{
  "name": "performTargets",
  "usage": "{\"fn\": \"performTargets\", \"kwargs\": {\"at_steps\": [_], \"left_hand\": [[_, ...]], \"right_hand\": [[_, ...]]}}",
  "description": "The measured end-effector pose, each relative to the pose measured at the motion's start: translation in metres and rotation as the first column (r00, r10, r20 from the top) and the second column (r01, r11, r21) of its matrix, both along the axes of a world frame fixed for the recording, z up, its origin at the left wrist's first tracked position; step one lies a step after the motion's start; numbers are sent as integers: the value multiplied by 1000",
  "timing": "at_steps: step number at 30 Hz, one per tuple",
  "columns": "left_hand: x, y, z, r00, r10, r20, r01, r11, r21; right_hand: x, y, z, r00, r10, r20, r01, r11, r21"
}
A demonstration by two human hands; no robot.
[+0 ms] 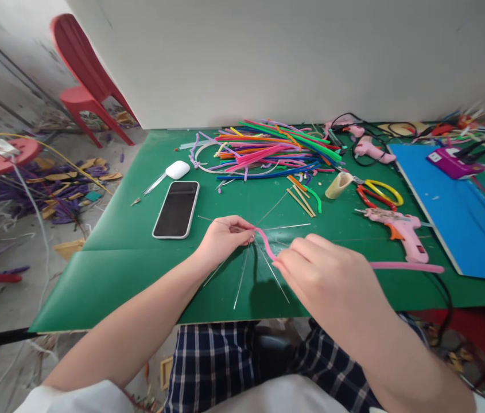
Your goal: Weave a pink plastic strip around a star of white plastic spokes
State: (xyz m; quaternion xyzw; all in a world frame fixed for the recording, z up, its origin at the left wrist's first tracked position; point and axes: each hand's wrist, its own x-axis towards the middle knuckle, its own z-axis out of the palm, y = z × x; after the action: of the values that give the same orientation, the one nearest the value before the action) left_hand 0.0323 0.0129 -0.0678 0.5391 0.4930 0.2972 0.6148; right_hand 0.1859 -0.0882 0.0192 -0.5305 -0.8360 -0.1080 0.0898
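My left hand (224, 238) pinches the hub of several thin metal wires (242, 275) that fan out over the green mat (117, 252), and it holds one end of a pink pipe cleaner (267, 244) there. My right hand (315, 269) is closed on the same pink pipe cleaner a little further along. The pipe cleaner's long tail (408, 267) sticks out to the right across the mat. Both hands hover just above the mat near its front edge.
A phone (177, 209) and a white earbud case (177, 170) lie at left. A heap of coloured pipe cleaners (268, 150) fills the back. A tape roll (339, 185), scissors (380, 195), a pink glue gun (401, 229) and a blue board (461, 218) sit at right.
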Motion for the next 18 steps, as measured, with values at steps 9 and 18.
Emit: {"fn": "performTargets", "kwargs": {"at_steps": [9,18], "left_hand": [[1,-1,3,995,85,54,-86,996,21],[0,-1,2,994,96,59,-99,994,48]], "right_hand": [[-16,0,-18,984,155,-83,-157,987,-14],[-23,6,-28,969,213,-123,-228,966,-124]]}}
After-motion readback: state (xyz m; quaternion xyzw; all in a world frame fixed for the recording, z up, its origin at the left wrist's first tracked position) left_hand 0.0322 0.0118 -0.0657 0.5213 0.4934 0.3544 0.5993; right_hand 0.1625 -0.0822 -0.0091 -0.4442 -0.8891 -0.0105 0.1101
